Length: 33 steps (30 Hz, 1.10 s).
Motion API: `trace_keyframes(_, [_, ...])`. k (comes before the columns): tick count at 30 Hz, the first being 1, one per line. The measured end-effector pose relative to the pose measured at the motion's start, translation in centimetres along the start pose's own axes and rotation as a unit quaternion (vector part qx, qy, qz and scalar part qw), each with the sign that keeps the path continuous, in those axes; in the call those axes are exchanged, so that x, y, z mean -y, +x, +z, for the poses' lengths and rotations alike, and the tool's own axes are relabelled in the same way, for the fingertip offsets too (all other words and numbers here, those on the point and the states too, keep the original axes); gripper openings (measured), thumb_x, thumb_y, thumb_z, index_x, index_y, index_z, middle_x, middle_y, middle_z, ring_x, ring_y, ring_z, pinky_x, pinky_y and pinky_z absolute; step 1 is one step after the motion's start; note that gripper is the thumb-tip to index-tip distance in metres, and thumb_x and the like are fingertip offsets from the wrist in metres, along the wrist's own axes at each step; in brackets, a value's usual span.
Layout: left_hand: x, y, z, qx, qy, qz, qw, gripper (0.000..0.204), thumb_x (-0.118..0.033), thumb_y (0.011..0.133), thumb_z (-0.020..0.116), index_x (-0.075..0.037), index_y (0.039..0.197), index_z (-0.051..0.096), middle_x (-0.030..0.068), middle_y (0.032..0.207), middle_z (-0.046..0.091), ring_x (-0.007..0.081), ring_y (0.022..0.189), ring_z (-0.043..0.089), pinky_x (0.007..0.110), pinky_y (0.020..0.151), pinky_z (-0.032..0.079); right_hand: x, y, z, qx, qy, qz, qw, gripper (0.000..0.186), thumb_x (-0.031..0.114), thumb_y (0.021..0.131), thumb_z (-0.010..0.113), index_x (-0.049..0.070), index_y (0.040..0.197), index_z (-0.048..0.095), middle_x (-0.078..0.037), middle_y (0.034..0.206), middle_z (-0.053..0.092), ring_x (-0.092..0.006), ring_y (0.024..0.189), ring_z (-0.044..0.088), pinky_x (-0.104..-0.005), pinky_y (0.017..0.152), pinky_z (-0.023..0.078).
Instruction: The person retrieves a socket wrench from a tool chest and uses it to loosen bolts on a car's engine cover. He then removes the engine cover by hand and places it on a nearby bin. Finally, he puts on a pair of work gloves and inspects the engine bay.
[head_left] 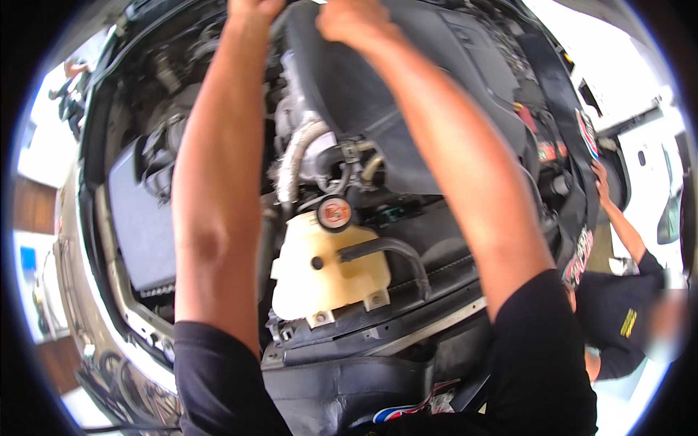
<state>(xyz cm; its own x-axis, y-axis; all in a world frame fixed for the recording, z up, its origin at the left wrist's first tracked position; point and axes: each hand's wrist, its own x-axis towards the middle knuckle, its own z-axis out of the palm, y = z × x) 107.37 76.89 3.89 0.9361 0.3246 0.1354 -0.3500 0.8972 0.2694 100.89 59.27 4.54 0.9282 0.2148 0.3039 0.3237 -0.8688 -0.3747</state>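
Note:
Both my arms stretch far forward over an open car engine bay. At the top edge, my left hand (254,6) is cut off by the picture, so its fingers are hidden. My right hand (354,20) is curled closed near the back of the black plastic engine cover (356,87). A thin pale bit of something shows at its fingers, too small to name. Below the hands, a corrugated silvery hose (294,156) runs down beside the cover. Nearer to me sits a yellowish coolant reservoir (320,276) with a round black cap (334,214).
A dark rubber hose (403,254) curves off the reservoir's right side. A grey box (142,218) fills the left of the bay. The front crossmember (414,330) lies close to me. At the right, another person in a black shirt (618,312) rests a hand on the fender cover (589,189).

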Motion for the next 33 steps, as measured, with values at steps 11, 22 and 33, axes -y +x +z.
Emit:
trace_keyframes(11, [-0.5,-4.9,-2.0,0.153,-0.094,0.024,0.984,0.043,-0.022,0.1,0.052,-0.022,0.06,0.035,-0.0061,0.051,0.03,0.0116,0.046,0.031,0.03,0.055,0.038,-2.7,0.6,2.7,-0.124,-0.078,-0.145,0.978,0.022,0.013,0.091,0.058,0.0,0.093,0.076,-0.026,0.098,0.074,-0.0444,0.092,0.074,-0.0531,0.082,0.06])
trace_keyframes(22, [-3.7,-6.7,-3.0,-0.088,0.077,0.033,0.993,0.046,-0.048,0.109,0.046,-0.007,0.089,0.057,0.0067,0.08,0.059,0.0229,0.069,0.056,0.041,0.072,0.051,1.6,1.2,0.2,0.003,-0.035,-0.13,0.991,0.034,0.03,0.093,0.064,-0.002,0.093,0.077,-0.024,0.078,0.073,-0.039,0.073,0.075,-0.0489,0.07,0.061])
trace_keyframes(33, [-14.9,-20.5,-5.1,-0.097,0.848,0.254,0.455,0.038,-0.036,0.096,0.063,-0.001,0.105,0.074,0.02,0.105,0.074,0.0391,0.105,0.069,0.043,0.097,0.051,0.7,0.9,-0.2,0.144,-0.045,-0.336,0.93,0.044,0.04,0.105,0.056,0.001,0.096,0.072,-0.016,0.088,0.076,-0.0333,0.081,0.072,-0.0477,0.079,0.056])
